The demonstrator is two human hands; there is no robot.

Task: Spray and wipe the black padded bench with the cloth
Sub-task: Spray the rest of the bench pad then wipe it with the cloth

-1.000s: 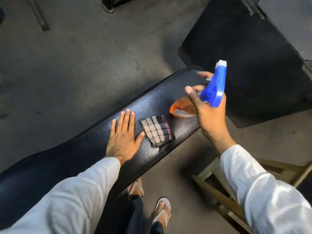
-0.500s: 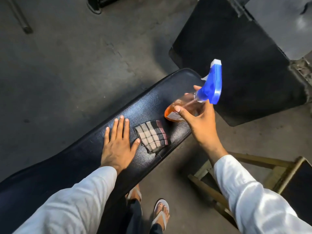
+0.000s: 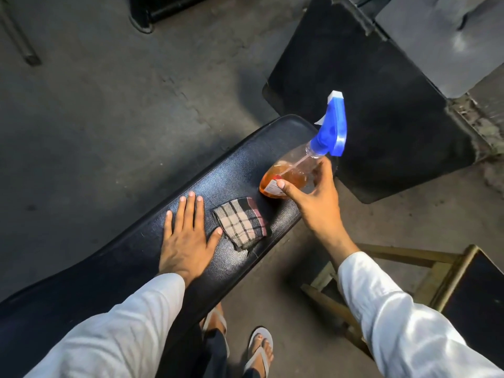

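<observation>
The black padded bench (image 3: pixel 237 170) runs from lower left to upper right. A folded plaid cloth (image 3: pixel 241 223) lies on its pad near the right edge. My left hand (image 3: pixel 186 236) rests flat on the pad just left of the cloth, fingers spread, thumb almost touching it. My right hand (image 3: pixel 313 197) grips the body of a clear spray bottle (image 3: pixel 297 170) holding orange liquid, with a blue trigger head. The bottle's base stands on the bench just beyond the cloth, and it leans to the upper right.
A black padded panel (image 3: pixel 368 110) stands past the bench end at upper right. A wooden stool frame (image 3: pixel 409 271) is at lower right. My sandalled feet (image 3: pixel 259 347) are on the grey concrete floor (image 3: pixel 109 105) below the bench.
My right hand lowered the spray bottle onto the bench and slid from the trigger neck down to the bottle's body. The left hand and cloth stayed put.
</observation>
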